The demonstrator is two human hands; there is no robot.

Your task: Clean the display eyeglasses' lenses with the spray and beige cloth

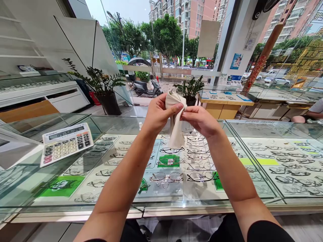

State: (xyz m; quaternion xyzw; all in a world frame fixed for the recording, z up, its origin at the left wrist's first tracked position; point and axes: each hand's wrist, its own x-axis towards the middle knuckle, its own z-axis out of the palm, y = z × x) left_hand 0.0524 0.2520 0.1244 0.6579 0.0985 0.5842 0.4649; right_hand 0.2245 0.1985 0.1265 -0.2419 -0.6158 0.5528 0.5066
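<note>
A cream cloth [177,134] is bunched up between my two hands above the glass counter, its loose end hanging down. My left hand [160,112] is closed on the cloth, with the thumb pressed across its front. From the other side, my right hand [202,121] pinches the cloth's right edge between thumb and fingers. Whether something is wrapped inside the folds I cannot tell. Beneath the hands, rows of eyeglasses [167,177] lie inside the glass display case [161,202].
A calculator [67,143] rests on the glass at the left. Potted plants [111,102] stand beyond the counter, near a window wall. More eyeglasses [290,156] fill the case section on the right. Another person's arm [311,116] shows at the far right edge.
</note>
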